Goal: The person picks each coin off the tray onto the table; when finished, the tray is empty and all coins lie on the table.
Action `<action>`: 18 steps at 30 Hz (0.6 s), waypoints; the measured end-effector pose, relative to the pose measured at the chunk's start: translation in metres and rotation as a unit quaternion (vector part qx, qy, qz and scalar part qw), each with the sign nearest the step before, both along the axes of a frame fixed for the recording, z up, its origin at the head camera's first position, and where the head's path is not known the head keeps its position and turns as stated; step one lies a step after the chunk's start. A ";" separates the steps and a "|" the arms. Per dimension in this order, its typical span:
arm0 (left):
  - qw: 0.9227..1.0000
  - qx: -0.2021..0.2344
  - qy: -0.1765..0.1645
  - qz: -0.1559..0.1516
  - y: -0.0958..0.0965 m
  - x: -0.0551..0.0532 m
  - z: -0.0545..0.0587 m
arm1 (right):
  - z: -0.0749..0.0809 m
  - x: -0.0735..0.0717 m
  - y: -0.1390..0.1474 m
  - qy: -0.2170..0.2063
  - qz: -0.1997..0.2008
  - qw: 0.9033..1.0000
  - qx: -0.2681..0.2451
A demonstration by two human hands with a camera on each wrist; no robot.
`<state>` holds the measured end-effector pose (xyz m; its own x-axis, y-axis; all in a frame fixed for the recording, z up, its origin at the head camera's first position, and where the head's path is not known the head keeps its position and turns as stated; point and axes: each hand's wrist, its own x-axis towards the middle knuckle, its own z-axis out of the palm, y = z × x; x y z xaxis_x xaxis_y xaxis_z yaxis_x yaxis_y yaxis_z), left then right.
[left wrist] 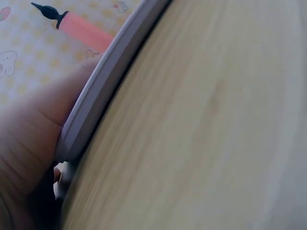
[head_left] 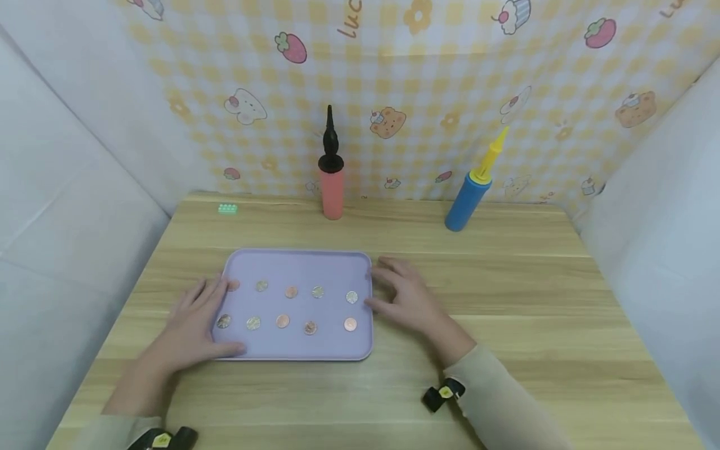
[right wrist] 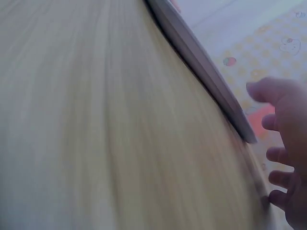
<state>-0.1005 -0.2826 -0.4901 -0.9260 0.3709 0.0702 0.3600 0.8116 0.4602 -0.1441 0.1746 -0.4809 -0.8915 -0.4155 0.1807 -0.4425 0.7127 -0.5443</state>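
While a wooden table [head_left: 506,300] fills most of the head view, backed by a checked yellow cloth [head_left: 427,75] printed with cartoon sweets, a lilac tray [head_left: 298,265] lies flat on it toward the near left. Both hands flank the tray. The left hand [head_left: 194,325] lies on the tray's left edge, fingers spread and fairly straight over the rim, the thumb along the near left corner; the left wrist view shows the palm pressed against the rim [left wrist: 103,81]. The right hand [head_left: 402,297] sits at the tray's right edge, fingers loosely open, fingertips touching or just beside the rim; from the right wrist view I cannot tell whether they make contact, and it grips nothing. Behind the tray, near the cloth, a pink pump [head_left: 332,187] with a black top stands upright, and a blue pump [head_left: 468,199] with a yellow nozzle leans to the right of it. Ten coins [head_left: 283,320] lie in two rows on the tray. A small green brick [head_left: 227,209] rests at the table's far left.
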 end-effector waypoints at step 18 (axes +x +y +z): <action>1.000 0.008 0.010 0.007 -0.001 0.003 -0.003 | -0.005 -0.010 -0.041 -0.066 -0.030 0.997 0.003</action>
